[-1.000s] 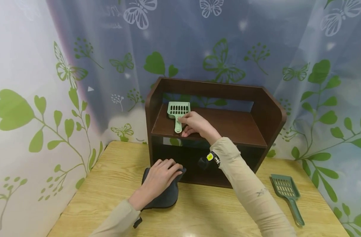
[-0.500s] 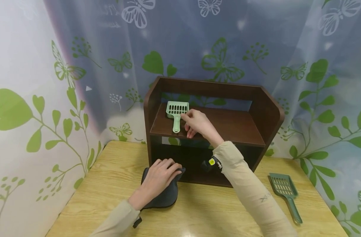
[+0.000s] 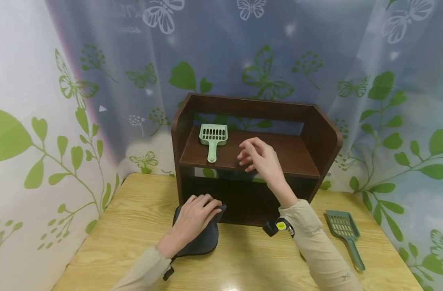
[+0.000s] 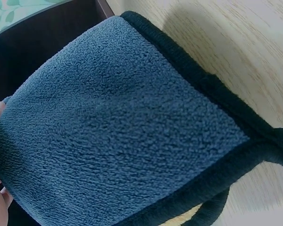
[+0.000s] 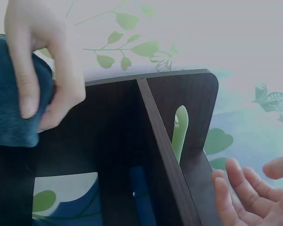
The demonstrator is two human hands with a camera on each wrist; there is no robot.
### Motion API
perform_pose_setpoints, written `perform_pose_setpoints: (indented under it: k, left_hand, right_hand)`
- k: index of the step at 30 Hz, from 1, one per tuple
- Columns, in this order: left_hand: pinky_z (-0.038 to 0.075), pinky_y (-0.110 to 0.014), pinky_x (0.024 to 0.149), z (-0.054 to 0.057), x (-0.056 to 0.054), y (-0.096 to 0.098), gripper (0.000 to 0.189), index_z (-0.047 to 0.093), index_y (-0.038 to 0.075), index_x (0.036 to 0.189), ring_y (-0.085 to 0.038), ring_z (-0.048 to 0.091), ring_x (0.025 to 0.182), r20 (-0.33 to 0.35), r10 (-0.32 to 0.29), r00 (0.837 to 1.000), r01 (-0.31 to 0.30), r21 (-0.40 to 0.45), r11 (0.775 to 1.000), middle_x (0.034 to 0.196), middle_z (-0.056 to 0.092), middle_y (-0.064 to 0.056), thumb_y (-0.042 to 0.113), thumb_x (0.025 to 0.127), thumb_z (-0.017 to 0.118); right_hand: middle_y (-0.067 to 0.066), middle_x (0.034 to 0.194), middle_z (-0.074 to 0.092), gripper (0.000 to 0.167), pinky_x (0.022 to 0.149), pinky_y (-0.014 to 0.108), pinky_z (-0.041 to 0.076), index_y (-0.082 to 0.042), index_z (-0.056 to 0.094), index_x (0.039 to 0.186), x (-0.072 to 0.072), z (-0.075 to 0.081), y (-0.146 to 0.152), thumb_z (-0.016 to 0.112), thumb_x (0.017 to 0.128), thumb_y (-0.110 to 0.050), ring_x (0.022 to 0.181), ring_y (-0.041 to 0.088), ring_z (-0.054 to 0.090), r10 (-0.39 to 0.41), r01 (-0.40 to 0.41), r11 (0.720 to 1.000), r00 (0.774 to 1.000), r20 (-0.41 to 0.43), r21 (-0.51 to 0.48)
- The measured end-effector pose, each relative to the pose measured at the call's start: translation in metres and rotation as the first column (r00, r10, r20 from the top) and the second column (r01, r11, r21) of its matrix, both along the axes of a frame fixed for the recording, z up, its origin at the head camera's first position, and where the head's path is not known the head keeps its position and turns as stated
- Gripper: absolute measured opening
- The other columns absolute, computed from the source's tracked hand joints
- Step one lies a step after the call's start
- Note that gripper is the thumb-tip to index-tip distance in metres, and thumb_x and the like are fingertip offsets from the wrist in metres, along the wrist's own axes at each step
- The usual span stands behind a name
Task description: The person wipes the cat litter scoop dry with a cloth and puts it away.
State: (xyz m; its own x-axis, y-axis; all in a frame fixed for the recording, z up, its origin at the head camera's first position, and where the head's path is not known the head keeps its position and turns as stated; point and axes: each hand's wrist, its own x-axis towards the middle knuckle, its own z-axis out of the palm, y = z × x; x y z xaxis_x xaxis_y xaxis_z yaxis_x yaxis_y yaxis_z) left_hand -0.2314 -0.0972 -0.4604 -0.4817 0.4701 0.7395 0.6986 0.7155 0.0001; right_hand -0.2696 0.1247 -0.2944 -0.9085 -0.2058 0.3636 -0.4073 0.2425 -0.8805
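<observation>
My left hand (image 3: 195,216) grips a folded dark blue towel (image 4: 108,117) with dark edging, in front of the shelf's lower left compartment. On the upper level of the brown shelf (image 3: 283,155), at its left side, a light green litter scoop (image 3: 212,150) lies with its handle toward the front. My right hand (image 3: 262,161) is over the front of that level, right of the scoop and apart from it. Its fingers are loosely bent and hold nothing. In the right wrist view only the scoop's handle (image 5: 180,129) shows behind the divider.
A dark green litter scoop (image 3: 352,246) lies on the wooden table (image 3: 134,242), right of the shelf. Behind the shelf hangs a patterned curtain (image 3: 221,48) with leaves and butterflies. The shelf's side panels (image 3: 328,141) rise above the upper level.
My right hand has let go of the light green scoop and drawn back to the right and toward me. The scoop stays on the shelf. My left hand keeps holding the towel.
</observation>
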Motion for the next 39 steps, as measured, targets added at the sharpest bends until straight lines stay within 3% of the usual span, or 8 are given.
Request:
perform_pose_setpoints:
  k: [7, 12, 19, 28, 39]
  left_hand:
    - [0.042, -0.028, 0.069, 0.000, -0.001, 0.001, 0.014, 0.071, 0.022, 0.108, -0.011, 0.062, 0.081, 0.006, -0.005, 1.000, 0.005, 0.017, 1.000, 0.097, 0.065, 0.007, 0.030, 0.096, 0.070]
    - [0.042, -0.028, 0.069, 0.000, -0.001, 0.003, 0.015, 0.072, 0.021, 0.107, -0.011, 0.062, 0.080, 0.008, -0.006, 1.000, 0.006, 0.025, 1.000, 0.096, 0.066, 0.006, 0.030, 0.095, 0.072]
    - [0.044, -0.029, 0.069, -0.001, 0.001, 0.005, 0.015, 0.072, 0.021, 0.106, -0.012, 0.061, 0.078, 0.017, -0.003, 1.000, 0.002, 0.023, 1.000, 0.095, 0.066, 0.005, 0.029, 0.094, 0.073]
    - [0.045, -0.030, 0.070, 0.000, 0.002, 0.007, 0.015, 0.072, 0.021, 0.107, -0.012, 0.061, 0.079, 0.028, -0.006, 1.000, 0.005, 0.033, 0.999, 0.095, 0.066, 0.006, 0.028, 0.094, 0.073]
    - [0.044, -0.030, 0.069, -0.001, 0.001, 0.010, 0.015, 0.072, 0.021, 0.107, -0.012, 0.061, 0.078, 0.023, -0.022, 1.000, 0.021, 0.041, 0.999, 0.094, 0.066, 0.005, 0.027, 0.094, 0.073]
  right_hand:
    - [0.014, 0.107, 0.072, 0.040, 0.079, 0.033, 0.058, 0.005, 0.060, 0.126, 0.015, -0.021, 0.029, 0.048, 0.109, -0.029, 0.096, 0.021, 0.070, 0.046, -0.055, 0.994, 0.995, -0.085, -0.095]
    - [0.009, 0.111, 0.073, 0.038, 0.087, 0.037, 0.057, 0.005, 0.061, 0.126, 0.025, -0.038, 0.050, 0.048, 0.109, -0.025, 0.103, 0.019, 0.070, 0.024, -0.041, 0.989, 0.992, -0.122, -0.143]
    - [0.005, 0.111, 0.074, 0.032, 0.088, 0.030, 0.056, 0.009, 0.062, 0.123, 0.036, -0.061, 0.078, 0.046, 0.110, -0.016, 0.105, 0.015, 0.069, -0.008, -0.029, 0.980, 0.983, -0.183, -0.198]
    - [0.003, 0.110, 0.074, 0.035, 0.089, 0.027, 0.055, 0.015, 0.057, 0.123, 0.056, -0.081, 0.111, 0.043, 0.110, -0.014, 0.104, 0.016, 0.069, -0.072, 0.042, 0.970, 0.991, -0.113, -0.241]
    - [0.000, 0.106, 0.075, 0.038, 0.084, 0.026, 0.056, 0.020, 0.054, 0.122, 0.072, -0.118, 0.150, 0.040, 0.111, -0.014, 0.098, 0.014, 0.071, -0.164, 0.150, 0.959, 0.986, -0.040, -0.242]
